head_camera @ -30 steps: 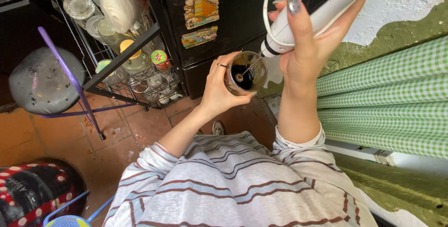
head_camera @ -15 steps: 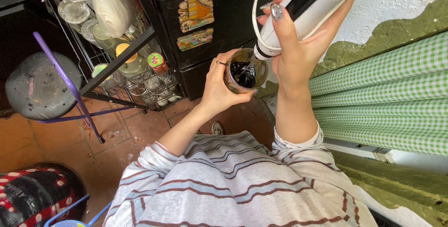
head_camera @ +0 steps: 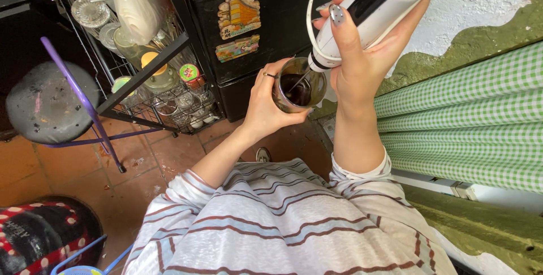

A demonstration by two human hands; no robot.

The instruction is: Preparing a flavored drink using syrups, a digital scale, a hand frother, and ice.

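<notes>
Because the glass cup [head_camera: 300,85] is held up in mid-air rather than set on anything, the left hand [head_camera: 270,101] wraps closed around its side from the left, with a ringed finger along the wall, which keeps it steady under the tool. Dark liquid sits in the cup, and the thin shaft of a white-and-black handheld frother [head_camera: 373,12] dips into it at a slant. The right hand [head_camera: 370,54] is clenched around the frother's body, fingertips over its upper face, tilting it so the whisk end reaches down into the drink; a white cord loops up from the tool's lower end.

Both hands hover in front of a black cabinet door [head_camera: 249,20] carrying two colourful magnets, close enough that the cup nearly meets it. To the right runs a green checked cloth [head_camera: 469,122] over what looks like a counter, below a rough white wall with green paint. To the left, a wire rack [head_camera: 147,83] holds glasses and jars, and beside it stands a round dark stool [head_camera: 48,102] with purple legs on the tiled floor.
</notes>
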